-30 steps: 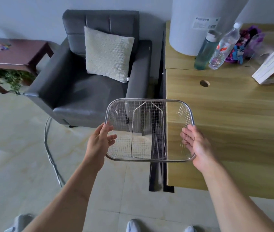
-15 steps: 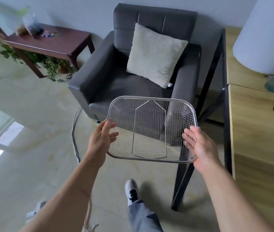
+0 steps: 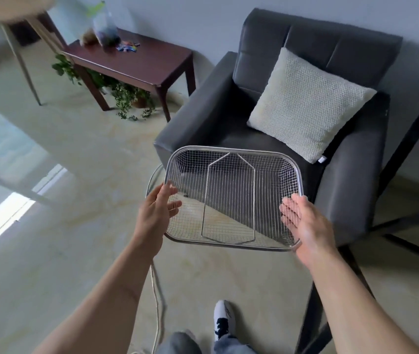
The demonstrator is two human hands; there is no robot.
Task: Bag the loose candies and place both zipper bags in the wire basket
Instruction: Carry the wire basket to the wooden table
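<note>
I carry an empty wire basket (image 3: 231,150) in the air in front of me, above the floor beside the armchair. My left hand (image 3: 156,213) grips its left rim and my right hand (image 3: 303,222) holds its right side. On the dark wooden side table (image 3: 152,65) at the far upper left lie loose colourful candies (image 3: 126,47) next to a clear zipper bag (image 3: 104,28) with dark contents; both are small and blurred. Only that one bag is visible.
A grey armchair (image 3: 343,190) with a cream cushion (image 3: 308,103) stands directly ahead. A potted plant (image 3: 126,95) sits under the side table. A cord (image 3: 157,290) runs across the tiled floor. Black desk legs (image 3: 407,223) stand at the right. My shoe (image 3: 223,320) shows below.
I have turned left and stepped away from the light wooden desk, which has left the view. The side table with the candies is now nearer. Both hands still hold the basket.
</note>
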